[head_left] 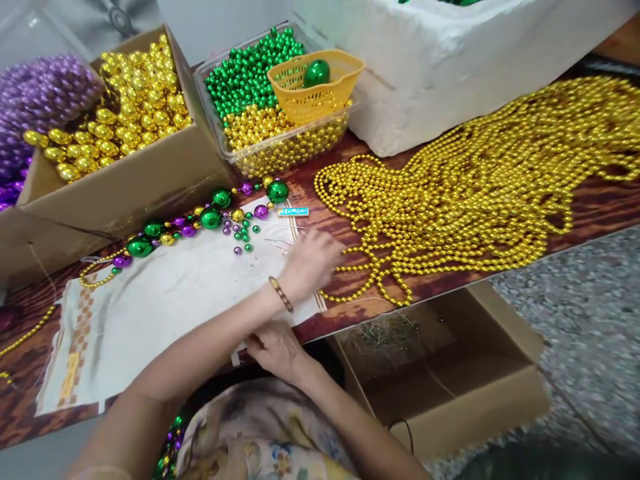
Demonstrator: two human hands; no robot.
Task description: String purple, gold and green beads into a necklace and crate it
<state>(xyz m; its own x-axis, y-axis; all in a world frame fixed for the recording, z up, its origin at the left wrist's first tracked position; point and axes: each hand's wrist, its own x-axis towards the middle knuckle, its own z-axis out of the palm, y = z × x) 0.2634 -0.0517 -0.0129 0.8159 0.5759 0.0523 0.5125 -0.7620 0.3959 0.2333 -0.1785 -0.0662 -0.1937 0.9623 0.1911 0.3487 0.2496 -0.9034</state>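
My forearms cross. My left hand (313,265), with a bracelet (281,294) at its wrist, reaches over the right end of a white towel (165,313), beside the looped ends of gold bead strands (470,193). Its fingers are bent and smeared by motion, so a grip cannot be made out. Below that arm, my right hand (277,350) is curled closed at the table's front edge; whatever it holds is hidden. Loose small beads (243,233) lie on the towel near a small blue-labelled packet (293,212). Along the towel's back edge runs a garland of green, purple and gold beads (211,218).
Behind stand a cardboard box of gold beads (165,157), a clear tub (233,157) of green and gold beads with a yellow basket (313,100) on it, and a white foam box (400,100). An open carton (480,420) sits below the table's front edge.
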